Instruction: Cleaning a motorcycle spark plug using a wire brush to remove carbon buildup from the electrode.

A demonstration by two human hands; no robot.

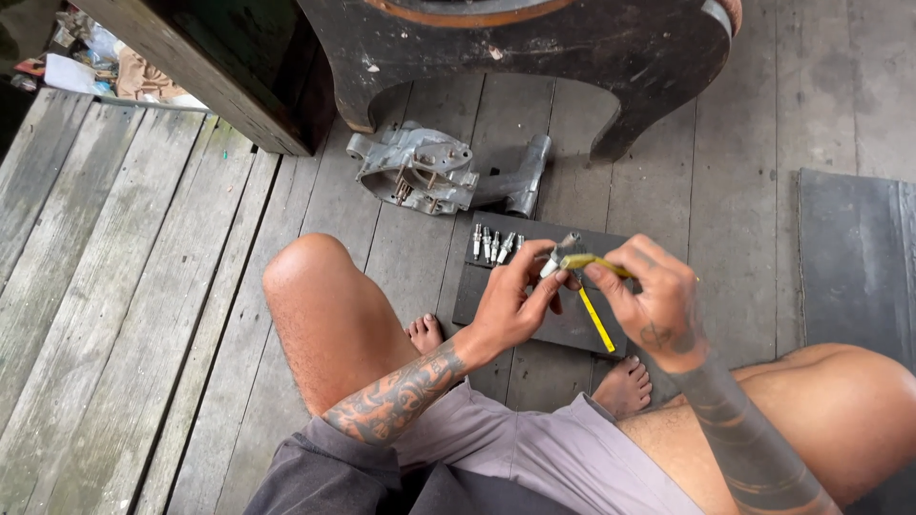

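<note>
The person is sitting on a weathered plank floor (pixel 143 286) with knees apart, both hands meeting above a dark flat board (pixel 515 286) that is lying on the planks between the feet. The left hand (pixel 515 300) is pinching a small metal part (pixel 563 250) between thumb and fingertips; its shape is hard to make out, since the fingers are covering most of it. The right hand (pixel 654 300) is closing thumb and forefinger on a yellow strip (pixel 592 286), which is wrapping over the metal part at the top and hanging down in a free tail over the board; where the strip ends inside the grip is hidden. Along the board's far left corner a row of small silvery bolts (pixel 494 243) is lying side by side, too small to count surely, the rightmost partly hidden behind the left fingers. Just beyond the board's far edge a grey cast-metal housing (pixel 425 172) is resting on the planks, one arm of it reaching to the right. Behind it a dark curved wooden base (pixel 534 57) is being cut off by the upper frame edge, as is a dark beam (pixel 219 76) to its left. A dark mat (pixel 854 257) is running out of frame at the right.
</note>
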